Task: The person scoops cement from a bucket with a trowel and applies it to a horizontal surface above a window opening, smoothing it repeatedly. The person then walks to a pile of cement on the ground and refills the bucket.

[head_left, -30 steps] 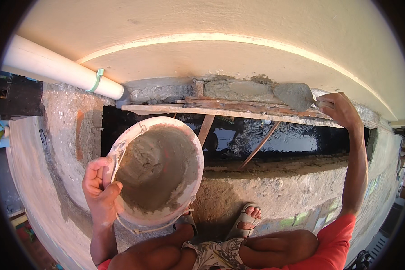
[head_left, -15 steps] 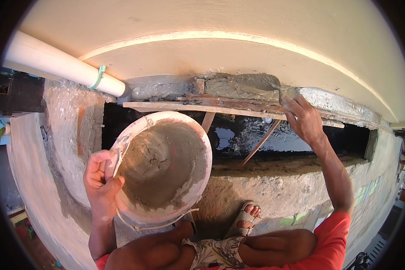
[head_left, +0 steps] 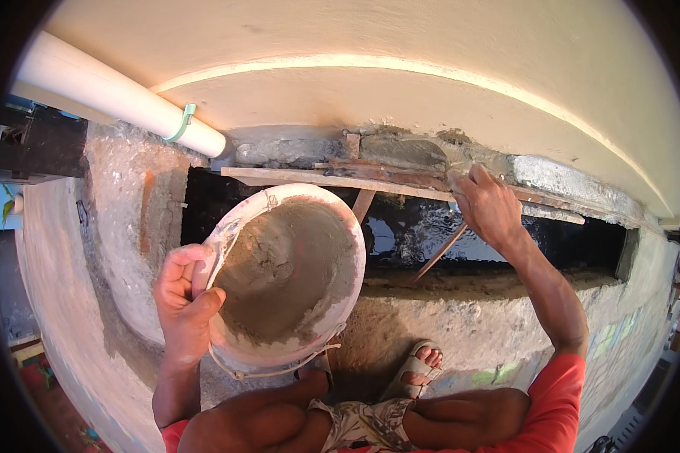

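My left hand (head_left: pixel 189 298) grips the left rim of a whitish bucket (head_left: pixel 359 260), its fingers wrapped over the edge. Grey wet mortar (head_left: pixel 283 260) coats the inside, and the bucket tilts toward me. A thin cord handle (head_left: pixel 279 371) hangs at its near side. Across the trench, my right hand (head_left: pixel 491 208) is closed beside the wooden boards (head_left: pixel 385 180) at the wall's foot. What it holds, if anything, is hidden by its fingers and grey smears. Left of its fingertips, a grey band of mortar (head_left: pixel 404 153) lies behind the boards.
An open trench (head_left: pixel 559 241) with dark water runs beneath the boards. A slanted stick (head_left: pixel 440 253) stands in it. A white pipe (head_left: pixel 128 94) with a green clamp follows the beige wall (head_left: pixel 431 98). My sandalled foot (head_left: pixel 415 370) rests on the rough concrete ledge.
My right hand has shifted slightly left and toward me along the boards. The thick mortar mass behind them looks flatter. My left hand still holds the bucket; the whole view has shifted slightly.
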`<state>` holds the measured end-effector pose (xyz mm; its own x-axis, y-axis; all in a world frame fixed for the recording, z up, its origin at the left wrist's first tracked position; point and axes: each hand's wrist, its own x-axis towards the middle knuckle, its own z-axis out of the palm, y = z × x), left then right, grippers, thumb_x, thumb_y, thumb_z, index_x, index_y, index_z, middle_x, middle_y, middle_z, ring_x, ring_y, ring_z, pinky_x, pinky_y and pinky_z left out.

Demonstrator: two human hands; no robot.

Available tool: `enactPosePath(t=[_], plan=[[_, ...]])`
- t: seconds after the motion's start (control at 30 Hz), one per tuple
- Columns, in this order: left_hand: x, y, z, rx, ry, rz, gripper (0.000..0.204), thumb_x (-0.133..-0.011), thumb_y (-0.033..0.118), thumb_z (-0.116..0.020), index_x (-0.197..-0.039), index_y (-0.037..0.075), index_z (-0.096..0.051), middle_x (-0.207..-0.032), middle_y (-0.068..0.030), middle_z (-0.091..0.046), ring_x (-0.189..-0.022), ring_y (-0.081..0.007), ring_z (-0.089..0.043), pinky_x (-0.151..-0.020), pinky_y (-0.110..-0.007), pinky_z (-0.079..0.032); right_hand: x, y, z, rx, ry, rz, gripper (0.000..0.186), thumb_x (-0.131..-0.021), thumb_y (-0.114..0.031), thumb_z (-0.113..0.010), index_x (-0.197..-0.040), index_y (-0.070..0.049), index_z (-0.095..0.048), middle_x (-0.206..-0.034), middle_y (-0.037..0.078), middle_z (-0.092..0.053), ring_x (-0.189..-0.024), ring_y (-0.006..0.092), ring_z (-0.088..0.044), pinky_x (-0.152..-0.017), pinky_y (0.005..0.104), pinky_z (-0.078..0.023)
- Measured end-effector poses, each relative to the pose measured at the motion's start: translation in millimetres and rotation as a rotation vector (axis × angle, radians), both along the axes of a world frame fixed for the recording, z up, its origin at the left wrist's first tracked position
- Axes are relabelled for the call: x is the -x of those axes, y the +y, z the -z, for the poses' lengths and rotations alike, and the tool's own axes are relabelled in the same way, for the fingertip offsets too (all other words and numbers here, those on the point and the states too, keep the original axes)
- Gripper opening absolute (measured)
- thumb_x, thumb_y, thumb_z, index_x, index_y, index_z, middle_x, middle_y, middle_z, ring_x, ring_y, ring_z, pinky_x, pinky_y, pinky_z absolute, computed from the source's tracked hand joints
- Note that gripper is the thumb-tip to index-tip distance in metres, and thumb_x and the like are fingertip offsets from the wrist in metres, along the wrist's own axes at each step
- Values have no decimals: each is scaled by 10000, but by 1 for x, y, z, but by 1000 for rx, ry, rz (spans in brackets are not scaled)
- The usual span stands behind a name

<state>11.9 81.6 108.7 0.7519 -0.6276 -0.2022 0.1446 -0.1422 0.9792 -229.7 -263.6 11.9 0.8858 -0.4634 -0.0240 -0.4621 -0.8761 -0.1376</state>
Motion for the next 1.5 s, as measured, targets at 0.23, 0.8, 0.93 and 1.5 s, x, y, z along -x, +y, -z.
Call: enactPosePath(t=[0.23,0.8,0.93,1.5], plan=[[-4,9,3,4,39,15,509,-702,-189,-485,-1169,7,-535,-1168,-85,-609,-1104,-107,-569,-872,-198,-418,-14,7,-8,-3,-9,5,310,-861,-116,-640,-1172,-119,-642,-944,134,-556,-859,340,-668,-715,438,-583],[-5,10,8,-15,22,23,511,-691,-197,-483,-1158,2,-544,-1166,-90,-602,-1117,-103,-556,-806,-160,-404,-3,5,-14,4,-70,39,323,-851,-103,-651,-1174,-111,-645,-921,137,-568,-853,326,-667,-698,443,-581],[-3,5,11,-4,23,36,512,-694,-199,-480,-1160,2,-545,-1164,-91,-603,-1116,-102,-558,-790,-148,-401,-4,-7,5,78,-13,-48,312,-845,-98,-650,-1157,-103,-657,-918,135,-566,-843,325,-668,-697,438,-582],[-4,8,13,-18,27,88,528,-685,-217,-461,-1156,9,-542,-1149,-90,-609,-1092,-115,-573,-830,-178,-416,-18,-10,-2,99,24,71,333,-845,-90,-629,-1177,-94,-650,-970,170,-591,-880,345,-676,-744,457,-569]])
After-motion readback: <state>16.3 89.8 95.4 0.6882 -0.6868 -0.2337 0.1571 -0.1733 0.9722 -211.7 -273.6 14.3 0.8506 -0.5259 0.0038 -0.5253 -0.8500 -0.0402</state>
